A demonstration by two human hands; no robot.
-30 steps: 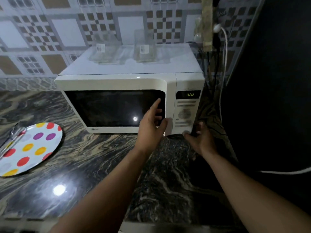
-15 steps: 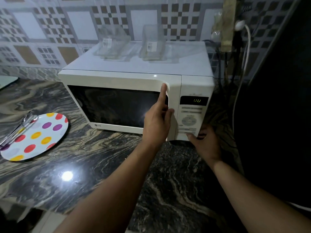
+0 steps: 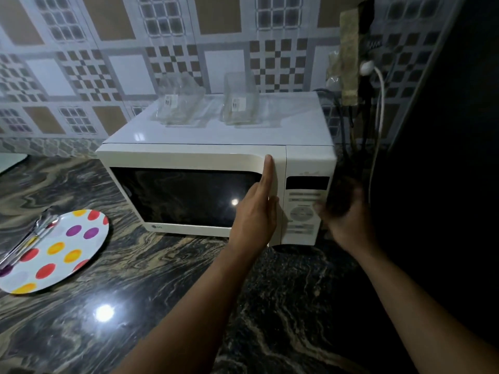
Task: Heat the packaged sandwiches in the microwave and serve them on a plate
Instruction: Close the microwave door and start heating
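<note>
Your flat, open left hand (image 3: 256, 214) pressed the microwave (image 3: 216, 168) door's three-o'clock edge, seemingly bracing it shut, while your blurred right hand (image 3: 343, 211), grip unreadable, hovered by the controls.

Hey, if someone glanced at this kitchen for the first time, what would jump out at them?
The white microwave at centre on the dark marbled counter, door closed, with the left hand flat against the door's right edge. Two clear plastic packages sit on its top. At left, a bright polka-dot plate lies on the counter with tongs resting on it; the right hand, blurred, is by the control panel.
</note>
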